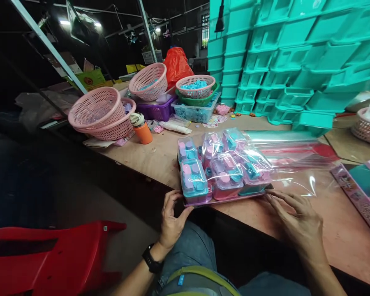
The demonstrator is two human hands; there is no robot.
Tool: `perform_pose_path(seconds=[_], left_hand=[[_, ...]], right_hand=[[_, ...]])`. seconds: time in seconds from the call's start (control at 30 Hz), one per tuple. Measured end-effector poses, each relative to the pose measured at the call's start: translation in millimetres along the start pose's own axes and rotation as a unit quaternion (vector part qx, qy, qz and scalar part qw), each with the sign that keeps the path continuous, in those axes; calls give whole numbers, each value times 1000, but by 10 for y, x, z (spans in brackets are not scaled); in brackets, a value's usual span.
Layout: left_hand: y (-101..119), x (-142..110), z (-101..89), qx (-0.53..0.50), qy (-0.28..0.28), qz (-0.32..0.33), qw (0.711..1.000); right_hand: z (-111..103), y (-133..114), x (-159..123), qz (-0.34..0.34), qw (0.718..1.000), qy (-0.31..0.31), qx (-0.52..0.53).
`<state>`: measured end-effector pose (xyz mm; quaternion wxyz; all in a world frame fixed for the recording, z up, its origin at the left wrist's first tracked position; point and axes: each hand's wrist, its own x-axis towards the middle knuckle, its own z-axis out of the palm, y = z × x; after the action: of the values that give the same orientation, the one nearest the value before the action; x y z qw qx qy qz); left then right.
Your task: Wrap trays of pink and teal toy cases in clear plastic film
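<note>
Holding wrapped pack (226,174) by corners — left hand (172,222) half-curled, right hand (300,222) straighter

My left hand (172,218) grips with bent fingers (169,200) above an outstretched thumb (185,213); my right hand (300,216) points leftward, fingertips close to thumb; my forearms (322,271) slant inward.

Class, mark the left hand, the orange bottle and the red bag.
Left hand (172,220): head view, middle of the hand.
Orange bottle (143,133): head view, its orange side.
Red bag (177,68): head view, its side.

Two hands (172,222), six clear-lidded boxes (193,181), one watch (153,259), one orange bottle (143,134), one purple basket (148,110), one red seat (75,246)
</note>
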<state>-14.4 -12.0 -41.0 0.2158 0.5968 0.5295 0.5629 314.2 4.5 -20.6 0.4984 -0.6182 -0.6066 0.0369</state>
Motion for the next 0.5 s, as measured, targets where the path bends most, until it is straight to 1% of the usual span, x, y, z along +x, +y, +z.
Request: perform_pose_path(seconds=[0.2, 0.33, 0.4, 0.5], left_hand=[[-111, 334, -86, -44, 1, -17, 999], [-110, 474, -116, -44, -19, -27, 998], [-105, 489, -113, -44, -16, -26, 999], [-108, 485, -94, -39, -3, -16, 999]], right_hand=[[76, -138, -102, 50, 997, -10, 63], [126, -178, -133, 64, 996, 5, 63], [126, -164, -115, 54, 997, 9, 58], [102, -136, -78, 10, 999, 0, 44]])
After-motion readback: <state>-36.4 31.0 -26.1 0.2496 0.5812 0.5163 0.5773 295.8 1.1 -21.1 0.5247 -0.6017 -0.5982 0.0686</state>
